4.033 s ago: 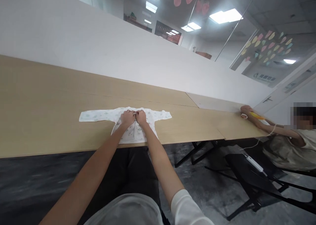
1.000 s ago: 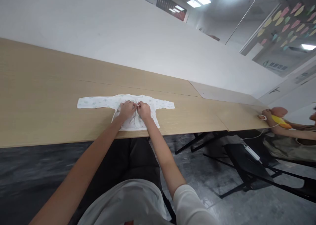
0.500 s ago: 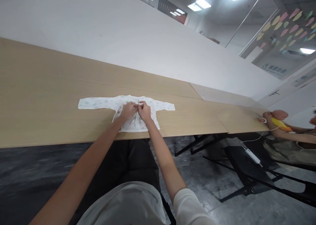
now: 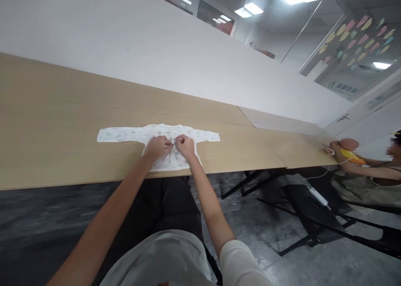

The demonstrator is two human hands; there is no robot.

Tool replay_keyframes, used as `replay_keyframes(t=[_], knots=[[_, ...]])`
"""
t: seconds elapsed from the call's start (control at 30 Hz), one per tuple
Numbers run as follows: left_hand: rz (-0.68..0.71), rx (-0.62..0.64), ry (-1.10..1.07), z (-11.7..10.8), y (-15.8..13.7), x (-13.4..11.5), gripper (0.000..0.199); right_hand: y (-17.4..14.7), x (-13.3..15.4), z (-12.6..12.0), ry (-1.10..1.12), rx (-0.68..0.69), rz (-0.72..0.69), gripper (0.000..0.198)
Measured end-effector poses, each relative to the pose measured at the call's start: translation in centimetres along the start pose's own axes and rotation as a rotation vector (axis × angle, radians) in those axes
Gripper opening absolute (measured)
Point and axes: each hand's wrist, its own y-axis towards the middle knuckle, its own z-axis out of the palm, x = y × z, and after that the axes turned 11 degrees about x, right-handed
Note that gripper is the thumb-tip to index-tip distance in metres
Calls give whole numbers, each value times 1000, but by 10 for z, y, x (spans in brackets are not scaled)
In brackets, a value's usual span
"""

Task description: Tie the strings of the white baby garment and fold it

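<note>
A small white baby shirt (image 4: 156, 130) with a faint print lies face up on the table, both long sleeves stretched out sideways. Its front opening runs down the middle, between my hands. My left hand (image 4: 158, 147) rests on the left front panel, with thumb and fingers pinched on cloth near the opening. Just across from it, my right hand (image 4: 186, 145) is over the right panel, its thumb and index finger curled together at the cloth. A narrow gap separates the two sets of fingertips. What exactly lies within each pinch is too small to see.
The long wooden table (image 4: 62, 110) runs along a white partition (image 4: 131, 47). At the far right a person holds a yellow and orange-pink object (image 4: 352, 155). A black folding chair (image 4: 308, 202) with a white power strip (image 4: 318, 196) stands below.
My fingertips, touching each other before, have come apart and moved slightly down the shirt front. The shirt still lies spread flat. The view has shifted a little.
</note>
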Motion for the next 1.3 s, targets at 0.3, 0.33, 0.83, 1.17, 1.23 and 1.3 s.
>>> replay_keyframes(t=[0.3, 0.33, 0.83, 1.17, 1.23, 1.3], knots=[[52, 102, -212, -5, -3, 3, 33, -19, -8, -3, -255, 192, -195, 14], [55, 112, -228, -5, -3, 6, 33, -19, -8, -3, -261, 196, -199, 15], [124, 128, -493, -5, -7, 12, 27, -18, -8, -4, -45, 206, -97, 11], [99, 14, -662, 1, -8, 7, 28, -18, -5, -5, -236, 161, -181, 18], [95, 6, -691, 2, -6, 7, 31, -19, -4, -5, -256, 173, -197, 23], [103, 0, -719, 2, -4, 8, 33, -20, -3, -5, -263, 184, -208, 24]])
